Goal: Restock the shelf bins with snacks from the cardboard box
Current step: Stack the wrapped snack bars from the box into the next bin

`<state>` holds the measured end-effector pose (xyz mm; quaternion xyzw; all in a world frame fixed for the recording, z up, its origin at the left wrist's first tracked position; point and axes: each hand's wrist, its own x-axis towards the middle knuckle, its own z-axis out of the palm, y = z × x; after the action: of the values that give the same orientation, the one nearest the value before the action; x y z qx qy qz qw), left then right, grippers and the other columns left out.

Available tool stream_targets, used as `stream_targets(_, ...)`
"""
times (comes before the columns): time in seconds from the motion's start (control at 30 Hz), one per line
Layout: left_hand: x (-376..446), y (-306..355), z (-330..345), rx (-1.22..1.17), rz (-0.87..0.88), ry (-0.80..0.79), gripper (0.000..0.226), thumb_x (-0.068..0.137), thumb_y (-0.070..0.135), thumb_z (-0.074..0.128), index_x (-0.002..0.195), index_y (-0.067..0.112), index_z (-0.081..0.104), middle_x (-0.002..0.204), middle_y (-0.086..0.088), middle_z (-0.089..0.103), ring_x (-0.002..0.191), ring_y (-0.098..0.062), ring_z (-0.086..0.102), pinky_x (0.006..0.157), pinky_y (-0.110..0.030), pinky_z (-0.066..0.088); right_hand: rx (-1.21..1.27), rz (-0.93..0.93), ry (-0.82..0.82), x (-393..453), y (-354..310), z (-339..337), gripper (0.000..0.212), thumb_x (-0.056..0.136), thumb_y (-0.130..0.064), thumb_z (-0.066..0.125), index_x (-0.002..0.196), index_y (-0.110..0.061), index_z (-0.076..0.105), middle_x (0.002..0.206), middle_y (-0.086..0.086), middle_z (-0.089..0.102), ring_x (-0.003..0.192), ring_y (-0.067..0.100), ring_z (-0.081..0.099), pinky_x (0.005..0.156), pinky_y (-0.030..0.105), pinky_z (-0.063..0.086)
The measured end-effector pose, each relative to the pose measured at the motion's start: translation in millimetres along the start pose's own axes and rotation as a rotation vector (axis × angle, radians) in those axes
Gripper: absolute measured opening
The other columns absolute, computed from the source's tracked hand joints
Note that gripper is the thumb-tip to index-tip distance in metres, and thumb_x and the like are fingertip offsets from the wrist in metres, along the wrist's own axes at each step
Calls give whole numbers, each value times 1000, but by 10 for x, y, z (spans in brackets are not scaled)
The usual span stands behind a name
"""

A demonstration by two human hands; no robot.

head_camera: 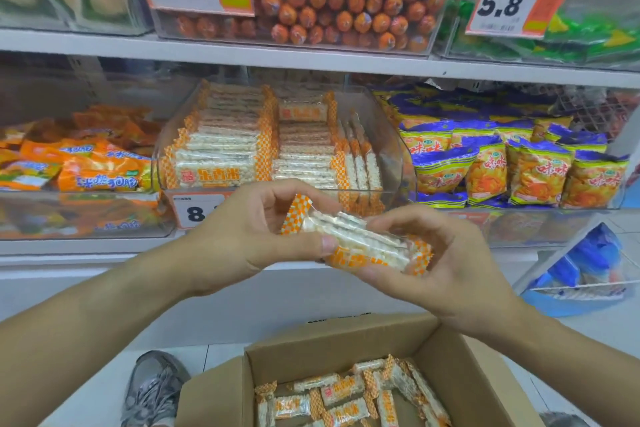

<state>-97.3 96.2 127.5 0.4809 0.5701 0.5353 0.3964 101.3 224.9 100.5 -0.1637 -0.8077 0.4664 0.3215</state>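
Two hands hold a small stack of rice snack packs [360, 243] up in front of the shelf. The left hand [263, 229] curls its fingers over the top end of the stack, and its thumb presses on the near side. The right hand [433, 256] cups the stack from below and from the right, with its fingers bent around the far end. So both hands grip the same packs tight. The packs are see-through with orange and white checks at the ends. Right behind the hands sits a clear bin [388, 149] on the middle shelf. It has the same kind of packs in neat rows, and the right part of it has room. A price tag [197, 211] sticks on its front. To the left is a bin of orange bags [86, 163], and to the right is a bin of blue and yellow chip bags [519, 170]. On the shelf above, a bin holds orange sausage sticks [346, 3]. Down low, the cardboard box [332, 343] stands open on the floor with more loose packs [349, 395] inside. A grey shoe [152, 388] is just left of the box.
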Motion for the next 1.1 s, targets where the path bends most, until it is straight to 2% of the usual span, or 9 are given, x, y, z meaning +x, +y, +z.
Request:
stream_targets(0.07, -23, 5, -83, 86, 100, 81, 50, 75, 12, 82, 121, 16, 64, 108, 10, 71, 101, -7, 68, 83, -18, 53, -69, -97, 53, 204, -7, 67, 36, 65, -20, 89, 96, -23, 72, 99, -9, 75, 92, 13, 70, 82, 24, 53)
stream_targets(0.17, 2, -132, -318, 462, 240, 393, 69, 77, 34, 84, 135, 35, 46, 125, 19, 56, 123, 3, 51, 99, -18, 41, -161, -178, 207, 597, 41, 185, 35, 68, -17, 90, 96, -24, 71, 100, -11, 74, 98, 9, 68, 86, 23, 51)
stream_targets(0.3, 99, -407, -614, 977, 265, 682, 63, 80, 28, 75, 135, 14, 46, 133, -6, 50, 127, -22, 40, 107, -26, 25, -257, -56, 336, 1246, 190, 367, 32, 72, -23, 89, 97, -27, 69, 95, -18, 69, 90, -8, 60, 80, 7, 43)
stream_targets(0.43, 182, -608, -649, 1242, 142, 615, 72, 77, 34, 76, 138, 9, 47, 142, -13, 47, 138, -36, 34, 118, -53, 22, -401, 67, 284, 1847, 413, 540, 32, 71, -25, 86, 94, -30, 65, 101, -10, 66, 99, 7, 61, 87, 21, 47)
stream_targets(0.6, 214, -682, -675, 1327, 89, 581, 71, 79, 42, 61, 139, 7, 46, 143, -17, 46, 140, -40, 35, 119, -59, 17, -508, 160, 130, 2475, 755, 632, 32, 70, -20, 82, 98, -30, 69, 108, -6, 70, 102, 13, 67, 85, 20, 50)
stream_targets(0.77, 233, -755, -752, 1367, 86, 526, 76, 71, 35, 71, 137, 7, 46, 141, -17, 46, 139, -41, 36, 118, -60, 19, -593, 141, 11, 2722, 719, 580, 39, 74, -9, 82, 109, -23, 74, 117, -9, 66, 109, 5, 59, 76, -5, 34)
stream_targets(0.87, 252, -750, -737, 1356, 86, 523, 74, 70, 38, 63, 135, 7, 47, 140, -17, 47, 138, -41, 36, 118, -60, 18, -620, 188, -25, 2782, 720, 526, 41, 82, -8, 75, 119, -25, 71, 130, -9, 62, 109, 10, 62, 64, -5, 41)
stream_targets(1.0, 277, -741, -688, 1375, 74, 536, 76, 68, 40, 58, 133, 4, 48, 138, -20, 47, 136, -44, 36, 117, -63, 19, -647, 205, -2, 2785, 792, 589, 46, 87, -19, 71, 132, -28, 66, 150, -7, 50, 135, 11, 49, 98, 6, 37)
stream_targets(1.1, 289, -746, -688, 1370, 72, 543, 75, 68, 40, 58, 133, 4, 48, 139, -20, 47, 137, -43, 36, 117, -62, 18, -623, 164, 31, 2700, 855, 641, 43, 93, -18, 64, 135, -29, 63, 155, -5, 43, 137, 18, 47, 98, 17, 46)
